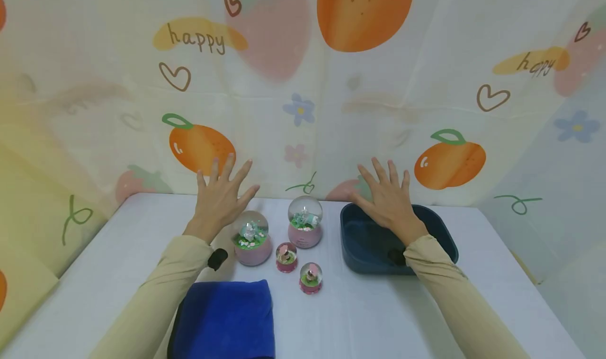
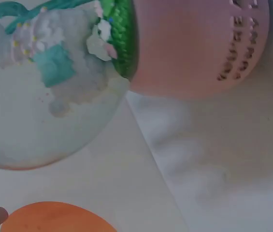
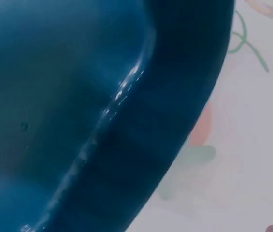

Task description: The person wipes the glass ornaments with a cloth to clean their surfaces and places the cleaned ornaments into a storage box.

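Note:
My left hand [image 1: 216,198] is raised with spread fingers, holding nothing, beside a large snow globe [image 1: 252,240] on a pink base. That globe [image 2: 194,43] fills much of the left wrist view, with raised lettering on its base. A second large snow globe [image 1: 305,227] stands a little behind and to the right. Two small snow globes [image 1: 286,257] with dark pink bases sit in front; the nearer small globe [image 1: 311,279] is the closest to me. My right hand [image 1: 389,203], also spread and holding nothing, hovers over a dark blue rectangular basin [image 1: 352,259].
A folded blue cloth [image 1: 227,319] lies at the front left, a black edge showing beneath it. The white table [image 1: 326,327] meets a fruit-printed curtain [image 1: 331,132] at its back edge. In the right wrist view, the basin's inside [image 3: 54,96] looks smooth and shiny.

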{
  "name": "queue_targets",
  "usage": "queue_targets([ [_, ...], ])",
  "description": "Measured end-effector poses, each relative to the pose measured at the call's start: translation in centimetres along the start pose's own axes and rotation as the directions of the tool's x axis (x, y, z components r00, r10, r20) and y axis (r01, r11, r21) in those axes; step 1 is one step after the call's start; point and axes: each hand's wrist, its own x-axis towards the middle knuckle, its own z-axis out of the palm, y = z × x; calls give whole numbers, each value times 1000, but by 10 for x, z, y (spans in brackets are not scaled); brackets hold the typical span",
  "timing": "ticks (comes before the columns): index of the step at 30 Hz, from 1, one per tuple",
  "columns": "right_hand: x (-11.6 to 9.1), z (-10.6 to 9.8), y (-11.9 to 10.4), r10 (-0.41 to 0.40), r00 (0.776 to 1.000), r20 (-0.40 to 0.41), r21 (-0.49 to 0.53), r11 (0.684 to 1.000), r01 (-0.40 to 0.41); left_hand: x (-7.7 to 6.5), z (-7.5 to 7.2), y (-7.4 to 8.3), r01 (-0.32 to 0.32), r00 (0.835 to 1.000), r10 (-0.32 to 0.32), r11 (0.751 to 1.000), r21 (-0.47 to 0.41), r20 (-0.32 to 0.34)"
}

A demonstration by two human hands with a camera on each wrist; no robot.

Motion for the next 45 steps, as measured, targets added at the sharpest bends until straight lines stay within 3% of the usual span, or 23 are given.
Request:
queue_targets([
  [16,-25,-9,-15,-47,998,-52,35,998,49,-23,-11,12,14,999,-15,999,-37,-31],
  [26,-44,-12,-29,-84,994,-75,135,986,94,-45,-21,20,4,997,-9,998,-64,-74],
  [34,-60,-6,-36,-101,991,-90,179,977,116,-68,-25,28,-10,997,3,997,-77,-82],
  [45,-86,5,-40,-123,975,-185,231,959,164,-92,-25,36,-22,996,13,995,-96,-85],
])
